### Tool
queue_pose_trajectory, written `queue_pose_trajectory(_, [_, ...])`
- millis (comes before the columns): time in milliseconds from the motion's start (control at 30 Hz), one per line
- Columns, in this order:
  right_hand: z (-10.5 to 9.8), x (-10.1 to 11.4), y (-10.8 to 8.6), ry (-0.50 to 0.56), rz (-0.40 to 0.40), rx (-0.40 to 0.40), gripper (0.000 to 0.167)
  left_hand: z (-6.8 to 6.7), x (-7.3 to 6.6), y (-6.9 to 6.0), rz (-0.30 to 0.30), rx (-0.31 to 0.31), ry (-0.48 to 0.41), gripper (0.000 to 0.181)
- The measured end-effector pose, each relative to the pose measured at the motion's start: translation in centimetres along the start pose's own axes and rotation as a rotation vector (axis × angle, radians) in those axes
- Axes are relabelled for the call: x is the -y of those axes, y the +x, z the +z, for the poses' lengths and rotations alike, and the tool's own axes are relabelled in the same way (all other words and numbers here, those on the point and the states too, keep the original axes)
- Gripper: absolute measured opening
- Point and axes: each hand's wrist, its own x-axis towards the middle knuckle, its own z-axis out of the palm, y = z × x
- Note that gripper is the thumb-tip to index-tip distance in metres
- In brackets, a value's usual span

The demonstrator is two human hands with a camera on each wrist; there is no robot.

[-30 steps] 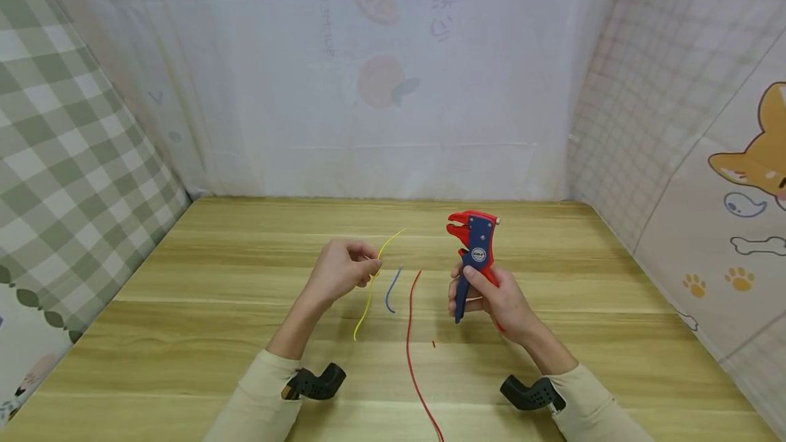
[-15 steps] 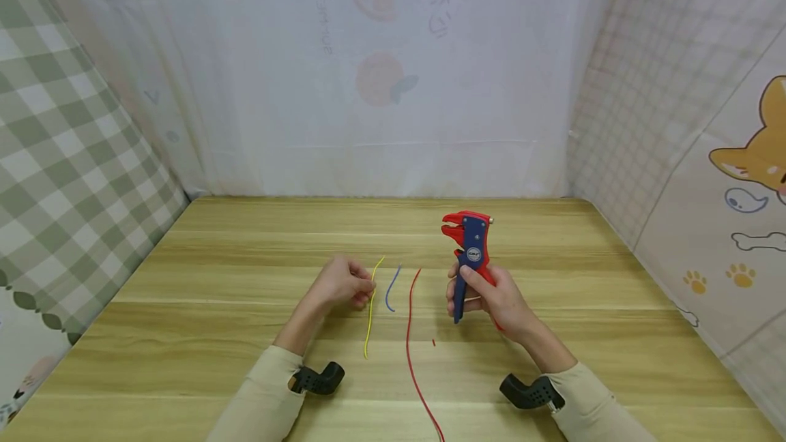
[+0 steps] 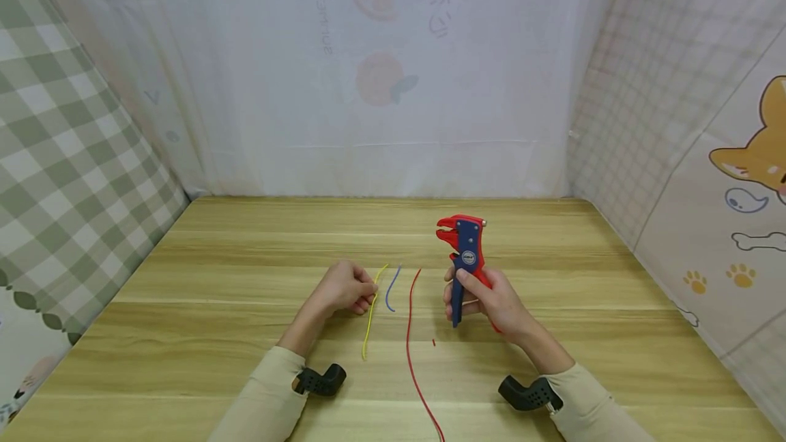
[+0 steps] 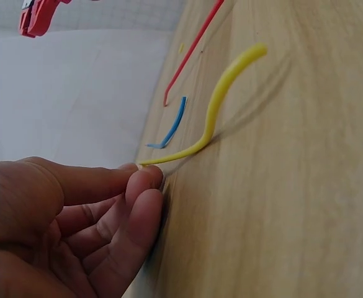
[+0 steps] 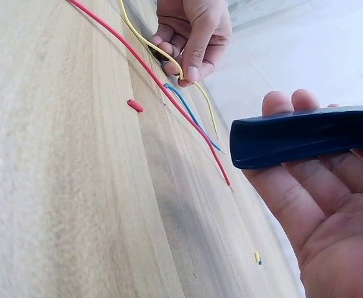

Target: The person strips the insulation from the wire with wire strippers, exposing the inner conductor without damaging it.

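Between thumb and fingertips my left hand (image 3: 345,287) pinches a yellow wire (image 3: 368,329) near its middle, low over the table. In the left wrist view one end of that yellow wire (image 4: 216,102) curves up off the wood. My right hand (image 3: 500,302) grips a red and dark blue wire stripper (image 3: 469,241) by its handles, nose up and apart from the wires. A short blue wire (image 3: 388,295) lies just right of the yellow one. Beyond it runs a long red wire (image 3: 409,346), cut off by the frame's lower edge.
A tiny red offcut (image 3: 433,342) lies right of the red wire. Small yellow and blue bits (image 5: 257,257) show on the table in the right wrist view. A white curtain (image 3: 393,121) hangs behind the wooden table (image 3: 184,333), with patterned cloth at both sides.
My left hand has come down and nearer with the yellow wire, then shifted a little. The stripper in my right hand has drifted slightly left and down. The other wires stay put.
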Motion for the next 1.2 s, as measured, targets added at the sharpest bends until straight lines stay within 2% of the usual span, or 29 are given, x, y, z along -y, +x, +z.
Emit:
queue_pose_trajectory(633, [0.1, -0.1, 0.0, -0.006, 0.037, 0.004, 0.037, 0.1, -0.1, -0.3, 0.018, -0.019, 0.142, 0.025])
queue_pose_trajectory(800, [-0.4, 0.0, -0.1, 0.044, 0.04, 0.033, 0.052, 0.1, 0.0, -0.2, 0.013, -0.02, 0.146, 0.026])
queue_pose_trajectory(933, [-1.0, 0.2, -0.2, 0.07, 0.036, 0.023, 0.068, 0.1, 0.1, -0.1, 0.012, -0.02, 0.144, 0.026])
queue_pose_trajectory(1200, [-1.8, 0.7, -0.1, 0.086, 0.065, -0.039, 0.062, 0.1, 0.0, -0.3, 0.01, -0.009, 0.136, 0.027])
